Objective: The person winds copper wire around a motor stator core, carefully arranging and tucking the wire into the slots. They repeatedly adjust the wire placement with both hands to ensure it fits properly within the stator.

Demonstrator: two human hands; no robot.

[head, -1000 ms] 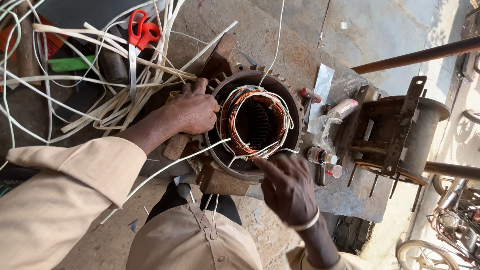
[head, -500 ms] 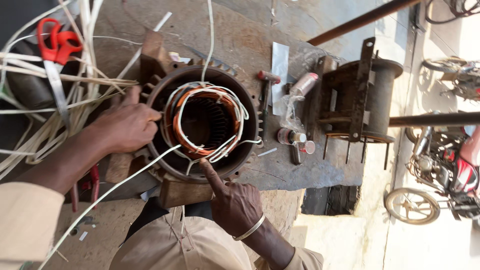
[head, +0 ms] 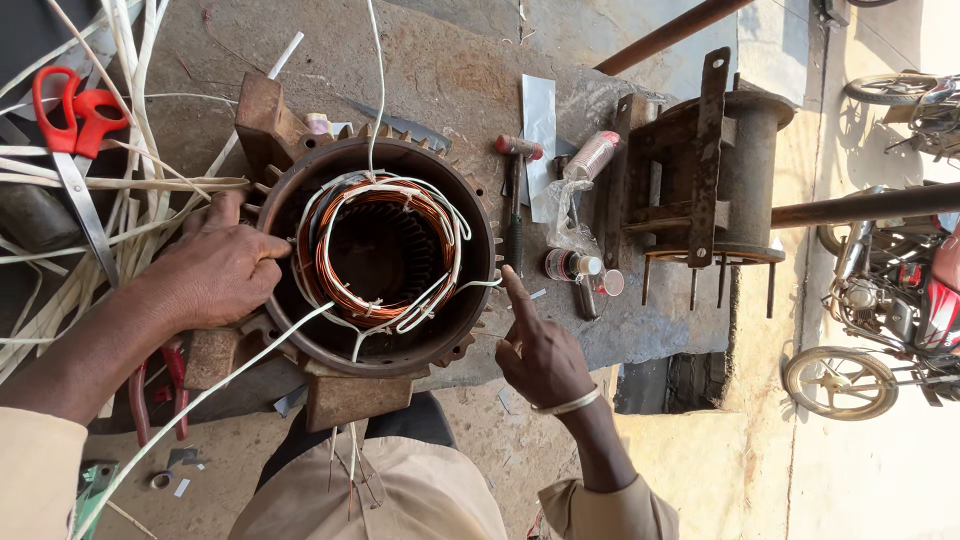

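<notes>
Two hands, left hand (head: 215, 275) and right hand (head: 540, 350), flank one motor stator (head: 380, 255).

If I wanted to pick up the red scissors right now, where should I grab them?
Probably by the red handle loops of the scissors, coming from the upper left. The loops lie bare at the top, while the blades point down among the pale strips, so a grab from below would meet the sharp end. The left hand rests on the motor housing, closest to them.
</notes>
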